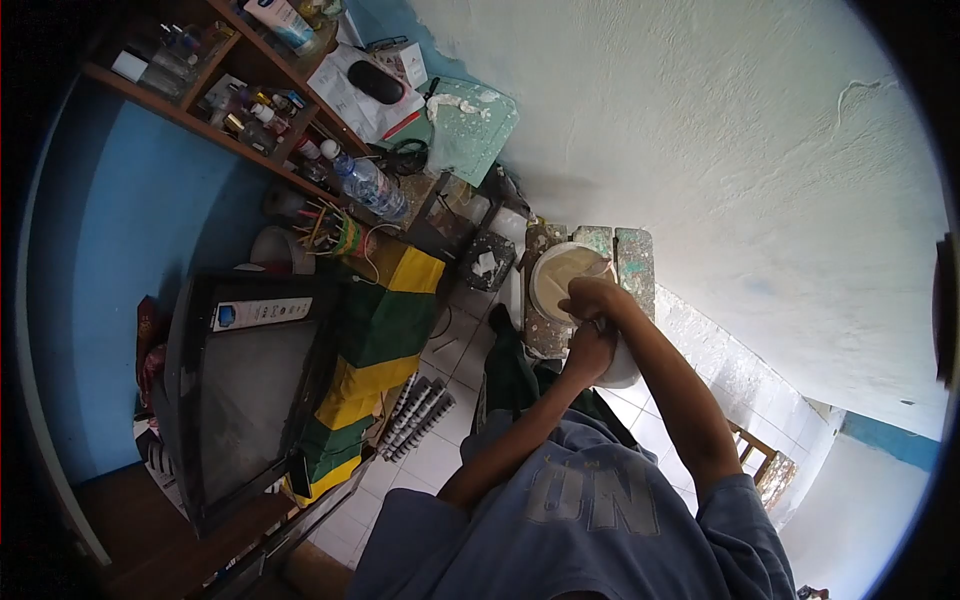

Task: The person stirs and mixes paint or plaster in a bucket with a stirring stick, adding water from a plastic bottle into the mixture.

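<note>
A round white tub with a pale, creamy mass inside stands on a paint-spattered wooden stool. My right hand is over the tub's near right rim, its fingers closed around a tool. A greyish flat blade shows beyond that hand, over the pale mass. My left hand is just below the right one, fingers curled against a rounded white container. That container is partly covered by my hands and forearm; I cannot tell how firmly my left hand grips it.
A plastered wall rises close on the right. Left are an old television, a green-and-yellow cloth and shelves of small bottles. A water bottle and a spattered green board sit farther back. Spiral-bound items lie on the tiled floor.
</note>
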Available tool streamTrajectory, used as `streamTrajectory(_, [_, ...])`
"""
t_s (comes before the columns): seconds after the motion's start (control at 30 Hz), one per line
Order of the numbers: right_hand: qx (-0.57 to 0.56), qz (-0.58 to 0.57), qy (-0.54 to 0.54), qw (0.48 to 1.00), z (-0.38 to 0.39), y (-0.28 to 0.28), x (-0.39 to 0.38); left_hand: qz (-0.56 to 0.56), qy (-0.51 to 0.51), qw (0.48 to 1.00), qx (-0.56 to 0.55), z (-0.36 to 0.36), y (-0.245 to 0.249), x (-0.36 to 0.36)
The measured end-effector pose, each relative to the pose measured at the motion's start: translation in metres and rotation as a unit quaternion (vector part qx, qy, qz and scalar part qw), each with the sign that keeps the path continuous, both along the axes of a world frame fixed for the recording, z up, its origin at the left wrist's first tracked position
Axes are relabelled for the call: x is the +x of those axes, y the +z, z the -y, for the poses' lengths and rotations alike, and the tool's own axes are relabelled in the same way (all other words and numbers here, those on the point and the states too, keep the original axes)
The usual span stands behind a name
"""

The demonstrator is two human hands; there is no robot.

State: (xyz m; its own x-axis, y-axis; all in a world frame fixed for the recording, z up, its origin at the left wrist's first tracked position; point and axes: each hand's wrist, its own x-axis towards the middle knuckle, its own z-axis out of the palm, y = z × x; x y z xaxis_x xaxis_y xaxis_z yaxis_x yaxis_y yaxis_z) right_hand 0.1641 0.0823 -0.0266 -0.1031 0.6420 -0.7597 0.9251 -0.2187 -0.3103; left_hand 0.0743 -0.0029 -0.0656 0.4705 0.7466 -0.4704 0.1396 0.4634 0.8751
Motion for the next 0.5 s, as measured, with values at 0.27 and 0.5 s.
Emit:
streamTrajectory(0.27, [0.006, -0.007, -0.005, 1.000, 0.003, -0.005, 0.002, -0.013, 0.019, 1.000, 0.017, 0.001, 0.010, 0.001])
streamTrajectory(0.5, [0.015, -0.017, -0.012, 1.000, 0.005, -0.009, 0.004, 0.012, 0.018, 1.000, -0.001, 0.000, 0.019, 0.000])
